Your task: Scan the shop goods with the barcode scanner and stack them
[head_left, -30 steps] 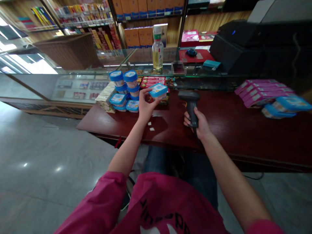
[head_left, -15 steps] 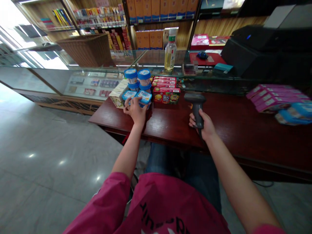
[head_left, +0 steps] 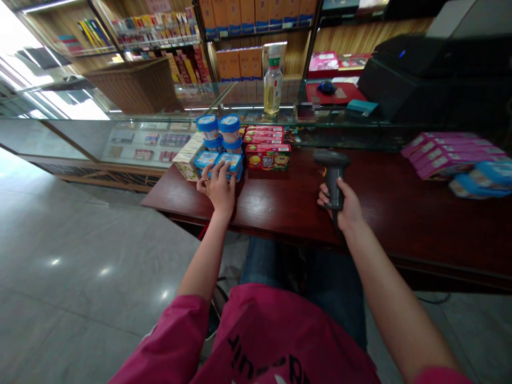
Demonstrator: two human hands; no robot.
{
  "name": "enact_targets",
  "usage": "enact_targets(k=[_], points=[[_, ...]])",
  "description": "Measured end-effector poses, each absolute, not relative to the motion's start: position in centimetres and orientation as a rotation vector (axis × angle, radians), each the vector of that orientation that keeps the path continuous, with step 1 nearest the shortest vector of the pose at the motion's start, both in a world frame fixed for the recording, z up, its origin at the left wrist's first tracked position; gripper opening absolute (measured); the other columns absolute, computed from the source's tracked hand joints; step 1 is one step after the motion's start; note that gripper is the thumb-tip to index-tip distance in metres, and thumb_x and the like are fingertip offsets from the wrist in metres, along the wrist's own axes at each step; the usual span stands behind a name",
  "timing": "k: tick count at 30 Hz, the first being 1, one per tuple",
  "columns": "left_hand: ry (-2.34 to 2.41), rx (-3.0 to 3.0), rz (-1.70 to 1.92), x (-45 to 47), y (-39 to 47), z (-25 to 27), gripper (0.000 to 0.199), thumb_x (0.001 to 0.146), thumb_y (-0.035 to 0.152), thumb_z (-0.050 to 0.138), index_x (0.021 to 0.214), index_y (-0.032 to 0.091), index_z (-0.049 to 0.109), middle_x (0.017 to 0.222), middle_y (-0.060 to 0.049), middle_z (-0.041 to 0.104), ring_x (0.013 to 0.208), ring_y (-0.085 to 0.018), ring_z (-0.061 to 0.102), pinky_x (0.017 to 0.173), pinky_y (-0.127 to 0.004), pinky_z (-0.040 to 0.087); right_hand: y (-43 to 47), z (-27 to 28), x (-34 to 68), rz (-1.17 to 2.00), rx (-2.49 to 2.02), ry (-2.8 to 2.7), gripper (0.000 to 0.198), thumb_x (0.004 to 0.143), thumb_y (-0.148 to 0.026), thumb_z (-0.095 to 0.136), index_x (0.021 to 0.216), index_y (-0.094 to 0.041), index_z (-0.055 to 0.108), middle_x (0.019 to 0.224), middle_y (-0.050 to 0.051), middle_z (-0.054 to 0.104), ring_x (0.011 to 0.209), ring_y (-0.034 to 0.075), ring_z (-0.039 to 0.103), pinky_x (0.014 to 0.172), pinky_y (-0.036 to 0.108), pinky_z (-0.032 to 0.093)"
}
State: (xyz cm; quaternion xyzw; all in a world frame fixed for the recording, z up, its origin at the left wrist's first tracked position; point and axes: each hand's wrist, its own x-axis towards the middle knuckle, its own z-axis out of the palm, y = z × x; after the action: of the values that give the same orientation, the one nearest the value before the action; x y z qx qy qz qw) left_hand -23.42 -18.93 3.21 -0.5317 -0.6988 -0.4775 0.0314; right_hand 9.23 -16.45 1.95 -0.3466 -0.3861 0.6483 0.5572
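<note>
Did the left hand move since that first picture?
Yes, leftward. The left hand had its fingers in front of the red boxes; now it is left of them, at the front blue-lidded tubs.

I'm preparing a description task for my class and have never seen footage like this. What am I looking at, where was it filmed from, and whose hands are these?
There is no robot here. The bare hands belong to the person wearing the camera on their head, so you look forward and down over their arms.

The right hand grips a dark handheld scanner by its handle. The left hand has its fingers at the front blue-lidded tubs, on a reddish-brown table.

Round tubs are stacked behind those, with a pale box to the left and red boxes to the right. Farther right lie purple boxes and more tubs, rather blurred. A bottle stands on the glass counter beyond.
</note>
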Motion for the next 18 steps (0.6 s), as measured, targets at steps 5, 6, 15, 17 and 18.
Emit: enact_targets(k=[5, 6, 15, 17, 18], points=[[-2.151, -1.584, -1.258, -23.9, -18.4, 2.9, 0.032, 0.100, 0.033, 0.066, 0.131, 0.034, 0.074, 0.151, -0.009, 0.070, 0.152, -0.041, 0.048, 0.124, -0.066, 0.022, -16.5, 1.6, 13.9, 1.463, -0.848, -0.794, 0.041, 0.081, -0.053, 0.086, 0.091, -0.026, 0.056, 0.074, -0.004, 0.054, 0.053, 0.010, 0.045, 0.052, 0.027, 0.052], [-2.149, -1.576, -1.232, -24.0, -18.4, 2.9, 0.032, 0.100, 0.035, 0.067, 0.131, 0.033, 0.074, 0.151, -0.010, 0.070, 0.151, -0.042, 0.048, 0.123, -0.067, 0.023, -16.8, 1.6, 15.0, 1.438, -0.854, -0.784, 0.041, 0.080, -0.052, 0.087, 0.090, -0.026, 0.057, 0.075, -0.004, 0.055, 0.053, 0.010, 0.045, 0.052, 0.027, 0.052], [-1.726, -2.072, -1.297, -13.1, -16.3, 4.1, 0.042, 0.100, 0.043, 0.068, 0.139, 0.027, 0.070, 0.143, -0.018, 0.067, 0.142, -0.041, 0.055, 0.126, -0.059, 0.031, -20.9, 2.1, 26.7, 1.028, -0.837, -0.764, 0.034, 0.076, -0.043, 0.087, 0.089, -0.025, 0.061, 0.074, -0.005, 0.062, 0.051, 0.008, 0.049, 0.052, 0.023, 0.050], [-1.550, -2.390, -1.146, -6.8, -15.3, 4.7, 0.040, 0.101, 0.038, 0.066, 0.140, 0.030, 0.069, 0.142, -0.015, 0.070, 0.140, -0.040, 0.057, 0.123, -0.060, 0.032, -21.4, 1.7, 28.9, 0.879, -0.846, -0.717, 0.032, 0.072, -0.035, 0.086, 0.088, -0.024, 0.061, 0.075, -0.006, 0.065, 0.051, 0.007, 0.050, 0.053, 0.022, 0.051], [-1.460, -2.526, -1.051, -3.5, -14.8, 5.0, 0.041, 0.102, 0.038, 0.066, 0.142, 0.031, 0.068, 0.145, -0.014, 0.069, 0.142, -0.039, 0.055, 0.121, -0.058, 0.034, -21.5, 1.5, 29.8, 0.812, -0.852, -0.676, 0.031, 0.070, -0.031, 0.086, 0.088, -0.024, 0.061, 0.074, -0.007, 0.065, 0.051, 0.007, 0.050, 0.053, 0.022, 0.052]])
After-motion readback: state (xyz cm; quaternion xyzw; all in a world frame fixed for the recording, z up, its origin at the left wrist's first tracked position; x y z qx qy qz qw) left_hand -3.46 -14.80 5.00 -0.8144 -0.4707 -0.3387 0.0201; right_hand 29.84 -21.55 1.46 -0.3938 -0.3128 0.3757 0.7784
